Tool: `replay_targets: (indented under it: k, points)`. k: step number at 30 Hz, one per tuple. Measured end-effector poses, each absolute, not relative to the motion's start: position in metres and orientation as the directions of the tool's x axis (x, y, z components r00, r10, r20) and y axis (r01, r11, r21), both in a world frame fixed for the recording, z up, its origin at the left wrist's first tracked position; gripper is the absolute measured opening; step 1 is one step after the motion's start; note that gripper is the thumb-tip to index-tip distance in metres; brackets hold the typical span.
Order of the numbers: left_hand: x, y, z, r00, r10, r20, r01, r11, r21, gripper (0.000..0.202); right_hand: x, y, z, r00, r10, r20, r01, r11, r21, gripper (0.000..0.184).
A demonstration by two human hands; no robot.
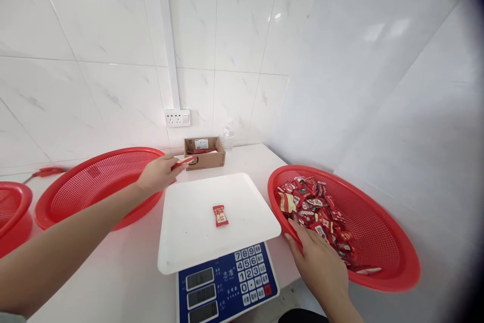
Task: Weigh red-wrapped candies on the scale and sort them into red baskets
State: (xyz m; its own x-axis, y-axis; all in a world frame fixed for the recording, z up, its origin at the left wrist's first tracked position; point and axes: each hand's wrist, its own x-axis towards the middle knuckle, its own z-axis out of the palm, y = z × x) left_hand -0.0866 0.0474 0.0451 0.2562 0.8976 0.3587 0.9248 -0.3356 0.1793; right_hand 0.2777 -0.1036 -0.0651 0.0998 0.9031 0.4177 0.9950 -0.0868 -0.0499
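My left hand (161, 172) is closed on a red and cream packet (184, 162), held up between the large red basket and a small cardboard box. On the white pan (189, 232) of a digital weighing scale (227, 277) lies one small red and cream wrapped sweet (220, 215). At the right, my right hand (321, 262) grips the near rim of a tilted red plastic basket (378, 222). Many red wrapped sweets (313, 207) are heaped in that basket. The scale's blue panel, with keypad and displays, faces me.
Behind my left arm stands a large red mesh basket (102, 167), with another red basket (15, 212) at the far left. The open cardboard box (206, 160) holds red items, beside a clear plastic bottle (228, 136). A socket (177, 118) is on the tiled wall.
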Motion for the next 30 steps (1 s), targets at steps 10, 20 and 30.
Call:
replay_targets:
  k: [10,20,30]
  points:
    - [-0.172,0.057,0.041,-0.028,0.990,0.135,0.992,0.010,0.127,0.051,0.278,-0.103,-0.065,0.088,0.888,0.451,0.996,-0.074,-0.049,0.042]
    - [-0.099,0.048,0.024,0.372,0.914,0.163,0.890,-0.401,0.218,0.052,0.278,-0.103,-0.069,0.101,0.901,0.422,0.995,-0.089,-0.048,0.042]
    - [-0.001,-0.005,-0.004,0.858,0.512,0.031,0.506,-0.855,0.115,0.027,0.276,-0.105,-0.062,0.099,0.907,0.410,0.995,-0.089,-0.044,0.041]
